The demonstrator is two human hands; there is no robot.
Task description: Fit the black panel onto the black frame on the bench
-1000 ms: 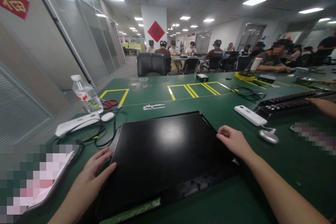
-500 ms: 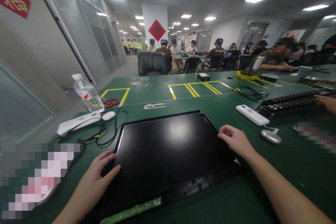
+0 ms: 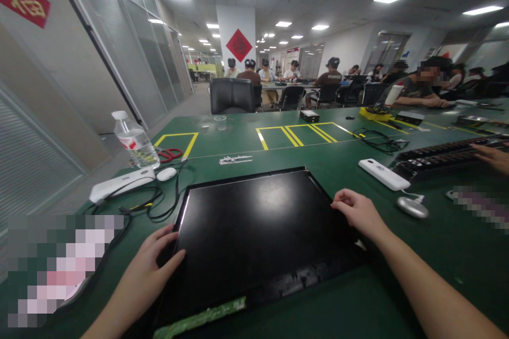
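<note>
Slightly rightward across the edge, the left hand (image 3: 149, 265) has shifted since a second ago, and a dark border (image 3: 183, 206) now shows more plainly along that side of the black panel (image 3: 258, 233). That glossy panel lies on the green table (image 3: 302, 158) directly before the person, between both hands. At its near left edge sits a narrow green circuit board (image 3: 201, 319). Left fingertips touch the panel's outer edge, with the thumb spread away from them over its margin; the hand is not clenched. On the opposite edge, the right hand (image 3: 360, 217) has its fingers curled, thumb and forefinger close together; whether they pinch the edge I cannot tell.

Past the far edge lie some thin white pieces (image 3: 235, 159). Leftward are tangled black cables (image 3: 157, 217), a white mouse (image 3: 166, 174), a long white device (image 3: 123, 184), a clear bottle (image 3: 135, 143) and red-handled scissors (image 3: 170, 155). Rightward, a white oblong device (image 3: 384, 175) lies near a silver rounded object (image 3: 412, 207), joined by a short cable. Farther right, a co-worker's hand (image 3: 493, 156) reaches over a long black assembly (image 3: 441, 156).
</note>
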